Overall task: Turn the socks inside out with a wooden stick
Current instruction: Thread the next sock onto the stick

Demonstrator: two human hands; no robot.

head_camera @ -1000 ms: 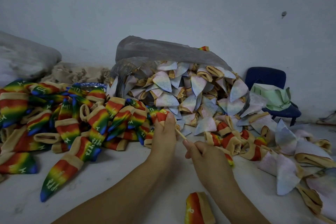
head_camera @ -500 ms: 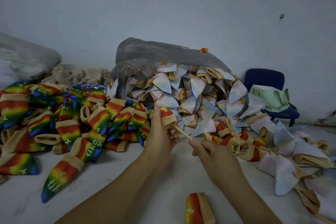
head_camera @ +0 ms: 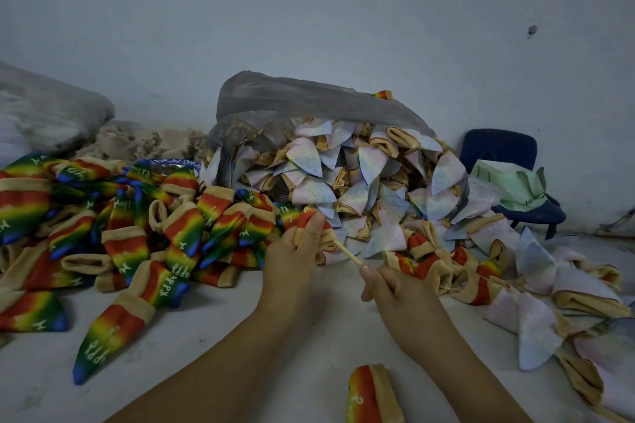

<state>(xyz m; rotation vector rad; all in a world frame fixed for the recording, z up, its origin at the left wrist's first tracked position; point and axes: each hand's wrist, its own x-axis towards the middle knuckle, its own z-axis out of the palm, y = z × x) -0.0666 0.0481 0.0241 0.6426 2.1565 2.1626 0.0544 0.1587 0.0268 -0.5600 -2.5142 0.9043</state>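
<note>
My left hand [head_camera: 295, 252] grips a small rainbow sock [head_camera: 311, 221] with a tan cuff, bunched around the far end of a thin wooden stick [head_camera: 347, 252]. The stick slants down to the right into my right hand [head_camera: 395, 288], which pinches its near end. Most of the held sock is hidden by my fingers. A heap of rainbow socks [head_camera: 137, 223] printed with white letters lies to the left. Pale inside-out socks [head_camera: 360, 178] spill from a grey plastic bag [head_camera: 295, 96] straight ahead.
One rainbow sock [head_camera: 372, 395] lies on the white floor [head_camera: 223, 326] near my right forearm. More pale and tan socks [head_camera: 536, 302] spread along the right. A blue chair [head_camera: 498, 151] holding green cloth stands by the wall. Another filled bag [head_camera: 44, 110] sits far left.
My left hand has drawn the sock further along the stick, and my right hand has pulled back toward me, so more of the stick shows between the hands.
</note>
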